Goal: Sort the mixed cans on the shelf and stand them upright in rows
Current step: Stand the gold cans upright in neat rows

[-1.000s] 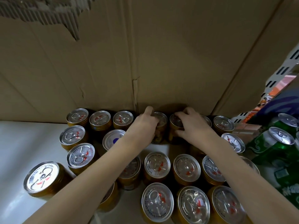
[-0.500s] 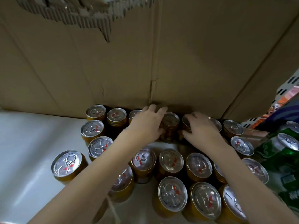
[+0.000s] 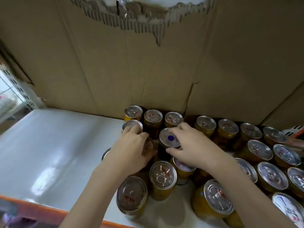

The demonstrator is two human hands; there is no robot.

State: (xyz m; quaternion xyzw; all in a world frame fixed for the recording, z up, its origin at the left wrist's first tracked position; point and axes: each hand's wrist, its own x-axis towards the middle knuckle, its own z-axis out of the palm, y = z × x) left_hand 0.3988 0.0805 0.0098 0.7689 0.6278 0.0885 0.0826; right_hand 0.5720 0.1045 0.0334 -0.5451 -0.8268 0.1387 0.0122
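Cans stand upright; right fingers (image 3: 172,151) pinch one blue-dotted can (image 3: 170,138), left fingers (image 3: 134,130) curl over another (image 3: 148,146).

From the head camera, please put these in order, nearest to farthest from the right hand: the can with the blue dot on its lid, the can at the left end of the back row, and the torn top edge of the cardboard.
1. can with the blue dot: under the right hand, fingers around its rim.
2. back-row left can: further back and left, against the cardboard.
3. torn cardboard edge: high above, farthest.
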